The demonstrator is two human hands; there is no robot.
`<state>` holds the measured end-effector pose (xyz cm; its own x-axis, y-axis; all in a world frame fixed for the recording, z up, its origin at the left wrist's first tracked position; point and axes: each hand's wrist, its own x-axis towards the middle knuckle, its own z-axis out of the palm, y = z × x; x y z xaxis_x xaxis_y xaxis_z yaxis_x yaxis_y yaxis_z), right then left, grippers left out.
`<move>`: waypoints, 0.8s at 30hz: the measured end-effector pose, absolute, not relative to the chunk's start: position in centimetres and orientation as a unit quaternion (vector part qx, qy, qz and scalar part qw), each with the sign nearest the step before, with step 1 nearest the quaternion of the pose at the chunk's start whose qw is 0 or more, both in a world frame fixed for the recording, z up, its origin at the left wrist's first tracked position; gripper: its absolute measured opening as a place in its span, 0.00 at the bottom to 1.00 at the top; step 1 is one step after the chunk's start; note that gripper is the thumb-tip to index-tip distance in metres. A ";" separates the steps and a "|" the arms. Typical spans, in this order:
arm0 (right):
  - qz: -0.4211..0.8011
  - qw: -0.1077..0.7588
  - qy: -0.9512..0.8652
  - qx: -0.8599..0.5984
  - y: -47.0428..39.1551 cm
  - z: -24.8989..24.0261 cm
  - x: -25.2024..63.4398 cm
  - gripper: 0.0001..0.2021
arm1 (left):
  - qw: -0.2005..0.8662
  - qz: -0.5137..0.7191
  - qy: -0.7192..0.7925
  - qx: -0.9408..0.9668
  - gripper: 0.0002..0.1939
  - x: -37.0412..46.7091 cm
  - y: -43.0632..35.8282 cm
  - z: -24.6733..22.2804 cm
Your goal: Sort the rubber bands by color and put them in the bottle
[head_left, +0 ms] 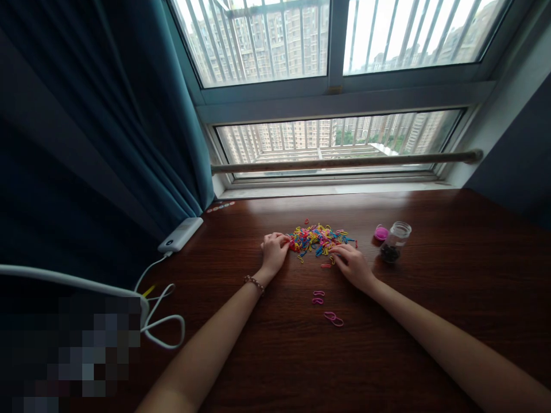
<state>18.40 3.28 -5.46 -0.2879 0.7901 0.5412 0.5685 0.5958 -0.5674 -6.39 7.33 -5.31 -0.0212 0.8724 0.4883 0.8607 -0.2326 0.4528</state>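
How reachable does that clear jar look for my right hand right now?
Probably yes: the clear jar stands just right of the right hand, and nothing visible blocks the way between them; the pink lid sits off that direct path.

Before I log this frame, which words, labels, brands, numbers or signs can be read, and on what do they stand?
No text can be read.
Clear jar: a small pale patch, perhaps a label, too small to read.
White device: a dark mark, too small to make out.
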 end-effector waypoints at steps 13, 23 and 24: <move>0.107 0.425 -0.767 -0.469 4.1 -6.3 18.7 0.13 | 0.040 0.419 0.597 0.683 0.08 -6.4 7.3 -5.2; 0.087 0.382 -0.794 -0.464 4.5 -7.0 18.8 0.11 | 0.076 0.455 0.610 0.645 0.05 -6.4 7.4 -5.4; 0.086 0.383 -0.796 -0.462 4.5 -7.0 18.8 0.11 | 0.072 0.453 0.611 0.646 0.05 -6.4 7.4 -5.3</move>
